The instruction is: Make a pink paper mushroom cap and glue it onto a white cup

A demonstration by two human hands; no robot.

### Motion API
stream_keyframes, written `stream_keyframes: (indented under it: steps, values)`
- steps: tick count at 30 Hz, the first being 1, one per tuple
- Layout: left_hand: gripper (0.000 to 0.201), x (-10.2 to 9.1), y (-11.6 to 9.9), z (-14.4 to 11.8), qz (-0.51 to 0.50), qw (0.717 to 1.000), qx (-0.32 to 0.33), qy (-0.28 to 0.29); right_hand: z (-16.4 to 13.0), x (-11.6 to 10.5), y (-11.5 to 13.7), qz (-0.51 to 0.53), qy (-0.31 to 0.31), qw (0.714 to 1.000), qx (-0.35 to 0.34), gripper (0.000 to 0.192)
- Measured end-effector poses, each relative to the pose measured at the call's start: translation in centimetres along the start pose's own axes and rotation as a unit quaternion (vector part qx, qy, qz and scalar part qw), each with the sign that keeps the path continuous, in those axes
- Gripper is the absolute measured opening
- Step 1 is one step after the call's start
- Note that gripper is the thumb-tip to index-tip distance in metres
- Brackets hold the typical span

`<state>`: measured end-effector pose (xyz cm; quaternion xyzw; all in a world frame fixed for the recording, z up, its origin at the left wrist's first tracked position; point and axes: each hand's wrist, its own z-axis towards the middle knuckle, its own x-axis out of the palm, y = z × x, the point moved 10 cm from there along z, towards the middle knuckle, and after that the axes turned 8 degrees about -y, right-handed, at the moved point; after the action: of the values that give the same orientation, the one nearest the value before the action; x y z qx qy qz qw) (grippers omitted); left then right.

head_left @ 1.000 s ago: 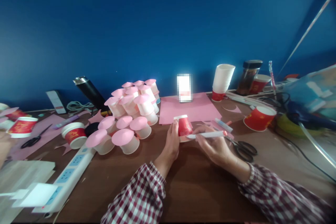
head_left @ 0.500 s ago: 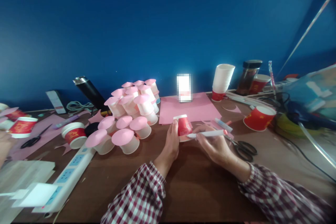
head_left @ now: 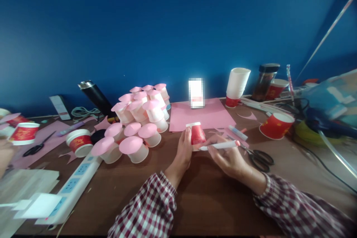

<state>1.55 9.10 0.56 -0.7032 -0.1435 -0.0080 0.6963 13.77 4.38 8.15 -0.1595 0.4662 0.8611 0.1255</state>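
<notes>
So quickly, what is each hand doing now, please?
Left hand: closed on the upside-down red paper cup.
Right hand: closed on the white pen, tip near the cup.

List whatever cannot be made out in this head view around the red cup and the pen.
- Pen tip: hidden behind the red cup and the right hand.
- Print on the red cup: too small and blurred to read.
- Left hand fingers: wrapped behind the cup, out of sight.
- White card on the pink sheet: blurred out.
- Another person's hand: cut off by the left edge.
</notes>
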Motion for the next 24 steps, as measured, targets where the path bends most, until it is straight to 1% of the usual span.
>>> stream_keyframes:
  steps: [4, 8, 13, 16, 20, 24]
  values:
    - [0.054, 0.06, -0.17, 0.05, 0.002, 1.0, 0.016, 0.002, 0.04, -0.05, 0.27, -0.009, 0.001, 1.0, -0.011, 0.008]
    - [0.055, 0.37, 0.0, 0.02, -0.003, 1.0, 0.008, 0.021, -0.02, -0.05, -0.22, -0.009, -0.001, 1.0, 0.003, 0.008]
    - [0.053, 0.13, -0.29, 0.02, 0.003, 1.0, 0.024, 0.011, 0.02, -0.13, -0.26, -0.008, -0.005, 1.0, 0.004, 0.008]
    - [0.055, 0.24, 0.03, -0.02, -0.004, 1.0, 0.01, 0.015, 0.06, -0.38, -0.35, 0.005, -0.02, 1.0, 0.007, 0.009]
    - [0.053, 0.18, -0.17, -0.08, -0.008, 1.0, 0.015, 0.008, 0.03, -0.04, -0.31, 0.003, -0.004, 1.0, 0.0, 0.01]
    - [0.054, 0.11, -0.13, -0.05, 0.002, 1.0, 0.009, 0.004, 0.02, -0.26, -0.27, 0.01, -0.019, 1.0, -0.007, 0.009]
